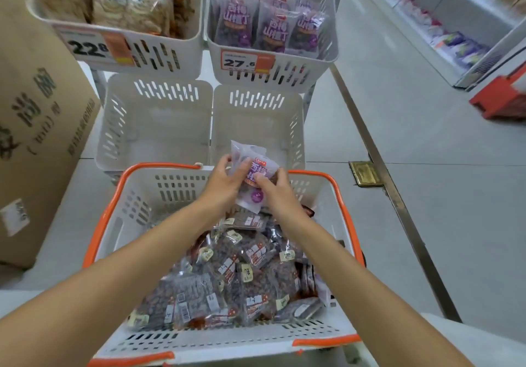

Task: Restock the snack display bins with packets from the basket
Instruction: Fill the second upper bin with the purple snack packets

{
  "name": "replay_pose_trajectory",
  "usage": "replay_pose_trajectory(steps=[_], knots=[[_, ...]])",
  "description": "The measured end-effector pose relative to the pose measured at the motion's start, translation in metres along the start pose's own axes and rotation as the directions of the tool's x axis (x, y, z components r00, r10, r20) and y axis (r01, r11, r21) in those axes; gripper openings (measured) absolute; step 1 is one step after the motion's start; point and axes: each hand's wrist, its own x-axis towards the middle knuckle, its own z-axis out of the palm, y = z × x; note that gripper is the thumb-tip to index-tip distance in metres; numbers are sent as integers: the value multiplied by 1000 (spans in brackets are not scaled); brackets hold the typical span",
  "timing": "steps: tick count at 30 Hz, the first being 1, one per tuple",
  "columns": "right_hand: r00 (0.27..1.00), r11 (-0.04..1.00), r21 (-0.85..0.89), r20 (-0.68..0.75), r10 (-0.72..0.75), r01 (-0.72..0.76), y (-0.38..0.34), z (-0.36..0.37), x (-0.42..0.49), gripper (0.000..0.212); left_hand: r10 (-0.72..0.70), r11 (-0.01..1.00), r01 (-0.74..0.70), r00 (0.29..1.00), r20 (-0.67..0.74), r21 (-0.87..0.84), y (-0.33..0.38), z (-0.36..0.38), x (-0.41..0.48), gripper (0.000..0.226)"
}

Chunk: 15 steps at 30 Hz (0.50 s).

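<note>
Both hands (pixel 227 181) (pixel 274 188) clamped on purple packet (pixel 253 178) | over basket (pixel 345 210) | advice: stand it upright in matching bin (pixel 327 56)

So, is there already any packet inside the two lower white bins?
No, both lower bins show only bare bottoms; the purple packet is held above the basket by both hands.

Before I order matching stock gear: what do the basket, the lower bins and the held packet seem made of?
Basket: looks like matte white moulded plastic with slotted walls and an orange rim. Lower bins: the same pale slotted plastic, apparently. Purple packet, held by the left hand and right hand: glossy, partly translucent film that creases, probably plastic.
</note>
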Motion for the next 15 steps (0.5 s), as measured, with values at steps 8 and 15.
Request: replay_pose_trajectory(steps=[8,15], knots=[[949,908,275,-85,-305,316,-118,-51,38,35,414,653,-403,899,144,641,102,-1,66,91],[895,909,123,-271,-355,398,-220,-126,117,72,576,-34,-328,766,287,944,190,-7,149,68]])
